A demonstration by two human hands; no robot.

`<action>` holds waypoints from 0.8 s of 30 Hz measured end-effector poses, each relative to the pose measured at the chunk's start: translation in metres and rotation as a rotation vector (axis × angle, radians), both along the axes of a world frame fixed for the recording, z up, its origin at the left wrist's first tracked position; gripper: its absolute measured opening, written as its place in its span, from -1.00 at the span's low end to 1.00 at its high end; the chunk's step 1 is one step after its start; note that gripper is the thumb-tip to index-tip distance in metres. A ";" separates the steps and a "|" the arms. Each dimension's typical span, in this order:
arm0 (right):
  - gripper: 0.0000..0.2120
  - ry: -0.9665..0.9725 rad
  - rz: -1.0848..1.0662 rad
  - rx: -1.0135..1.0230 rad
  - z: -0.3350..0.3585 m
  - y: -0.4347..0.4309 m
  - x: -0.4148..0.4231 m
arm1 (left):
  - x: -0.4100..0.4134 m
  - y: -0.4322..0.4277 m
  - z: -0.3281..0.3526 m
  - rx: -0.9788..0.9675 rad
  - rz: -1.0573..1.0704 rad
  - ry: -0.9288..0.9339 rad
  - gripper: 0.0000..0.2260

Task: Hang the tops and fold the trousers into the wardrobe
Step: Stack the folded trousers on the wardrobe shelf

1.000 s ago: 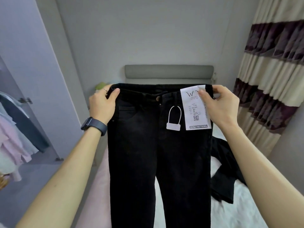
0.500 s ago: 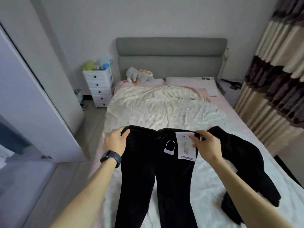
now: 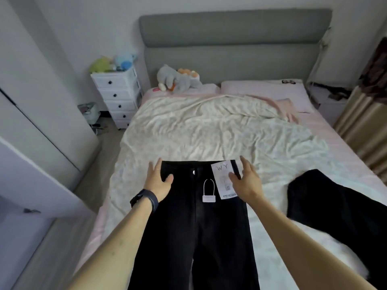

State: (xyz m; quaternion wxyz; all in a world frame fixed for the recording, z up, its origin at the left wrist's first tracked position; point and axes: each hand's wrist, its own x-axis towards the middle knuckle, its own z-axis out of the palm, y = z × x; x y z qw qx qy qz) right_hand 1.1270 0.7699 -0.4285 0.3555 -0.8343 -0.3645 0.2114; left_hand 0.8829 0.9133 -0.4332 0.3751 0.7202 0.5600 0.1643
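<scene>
Black trousers (image 3: 194, 222) lie flat on the bed, waistband away from me and legs running toward me. A white paper tag (image 3: 223, 180) and a small white security tag (image 3: 208, 192) hang from the waistband. My left hand (image 3: 158, 180), with a dark watch on its wrist, rests open on the left hip of the trousers. My right hand (image 3: 247, 181) lies open at the right hip, its thumb touching the paper tag. Neither hand grips the cloth.
A second black garment (image 3: 335, 208) lies on the bed (image 3: 209, 130) to the right. An open white wardrobe door (image 3: 31, 176) stands at the left, with a white drawer unit (image 3: 117, 97) beyond. A plush toy (image 3: 176, 79) and pillows sit by the grey headboard; curtains hang at right.
The trousers went from being held up by the waistband to lying flat on the bed. Both hands have let go of the waistband and now rest open on it.
</scene>
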 end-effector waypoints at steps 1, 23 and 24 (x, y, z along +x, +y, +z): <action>-0.37 0.034 0.037 -0.074 -0.032 -0.004 -0.008 | -0.003 -0.010 -0.034 -0.039 -0.075 0.063 -0.38; -0.79 0.590 0.013 -0.630 -0.233 -0.386 -0.431 | -0.395 -0.445 -0.218 -0.824 0.191 0.263 -0.72; -0.77 0.592 0.019 -0.623 -0.237 -0.395 -0.444 | -0.407 -0.452 -0.225 -0.828 0.152 0.247 -0.73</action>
